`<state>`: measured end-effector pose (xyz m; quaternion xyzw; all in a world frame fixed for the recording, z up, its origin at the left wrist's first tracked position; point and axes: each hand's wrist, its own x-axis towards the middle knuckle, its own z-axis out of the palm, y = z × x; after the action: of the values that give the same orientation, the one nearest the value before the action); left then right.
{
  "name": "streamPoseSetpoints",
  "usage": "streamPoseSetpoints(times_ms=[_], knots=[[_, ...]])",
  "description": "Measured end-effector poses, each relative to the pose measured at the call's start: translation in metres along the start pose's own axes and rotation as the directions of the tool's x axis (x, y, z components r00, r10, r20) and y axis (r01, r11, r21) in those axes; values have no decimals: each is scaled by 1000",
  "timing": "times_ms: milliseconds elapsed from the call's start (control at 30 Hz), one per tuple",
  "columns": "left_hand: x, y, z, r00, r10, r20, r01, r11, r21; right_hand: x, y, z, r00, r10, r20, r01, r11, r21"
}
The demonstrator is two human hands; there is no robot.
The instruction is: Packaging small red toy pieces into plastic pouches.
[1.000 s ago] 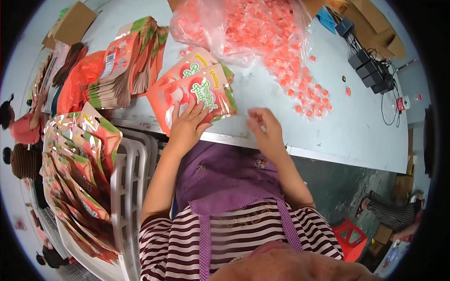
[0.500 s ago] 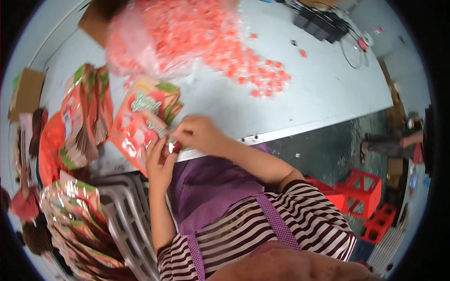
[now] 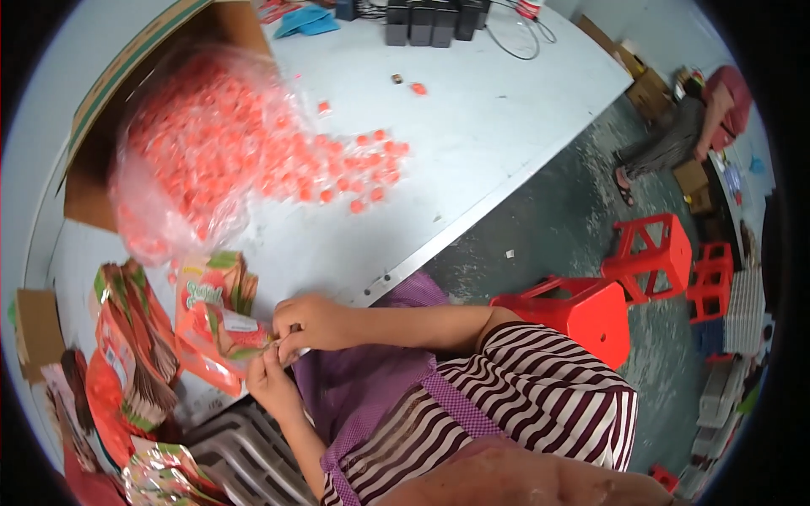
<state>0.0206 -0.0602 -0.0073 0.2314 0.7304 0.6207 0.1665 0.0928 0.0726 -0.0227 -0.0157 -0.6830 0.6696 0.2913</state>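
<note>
My left hand [image 3: 274, 386] and my right hand [image 3: 310, 325] meet at the table's front edge. Between them, both hands pinch the edge of a printed plastic pouch [image 3: 240, 324], their fingers closed on it. This pouch is red and green, with its body lying toward the left of my fingers. Beneath and behind it lie more flat pouches [image 3: 202, 278] of the same print. Farther back, small red wrapped pieces [image 3: 215, 126], looking like candies, spill out of a clear plastic bag [image 3: 139, 207] onto the table.
The bag leans from a cardboard box [image 3: 89, 198]. Bundled pouches [image 3: 139, 337] stand at left; more pouches [image 3: 169, 472] lie by a grey stacked chair [image 3: 253, 447]. Black adapters [image 3: 430, 24] and a blue cloth [image 3: 305, 21] are at the back. Red stools [image 3: 582, 316] and a person [image 3: 700, 118] are at right.
My view has swung right, so the table and its things sit farther left and lower. My hands have come together on the pouch's edge, and more of the pouch's back shows.
</note>
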Motion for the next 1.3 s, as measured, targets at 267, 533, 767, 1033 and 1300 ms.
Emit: streamPoseSetpoints(times_ms=[267, 533, 767, 1033, 1300], knots=[[-3, 24, 4, 997, 83, -5, -83, 997, -3, -6, -9, -18, 985, -142, -100, 80, 881, -466], [4, 43, -22, 499, 487, 717, -866, 322, 383, -5, -22, -42, 995, 82, -50, -94, 936, -339], [8, 54, -27, 687, 321, 652, -724, 375, 578, -11, -15, -39, 979, 174, 109, -127, 928, -349], [37, -26, -11, 813, 496, 305, -579, 630, 518, -14, -6, -101, 881, -393, -264, -117, 359, -926], [46, -43, -1, 892, 375, 251, -450, 782, 432, -31, 7, -121, 940, -189, -282, -243, 207, -948]])
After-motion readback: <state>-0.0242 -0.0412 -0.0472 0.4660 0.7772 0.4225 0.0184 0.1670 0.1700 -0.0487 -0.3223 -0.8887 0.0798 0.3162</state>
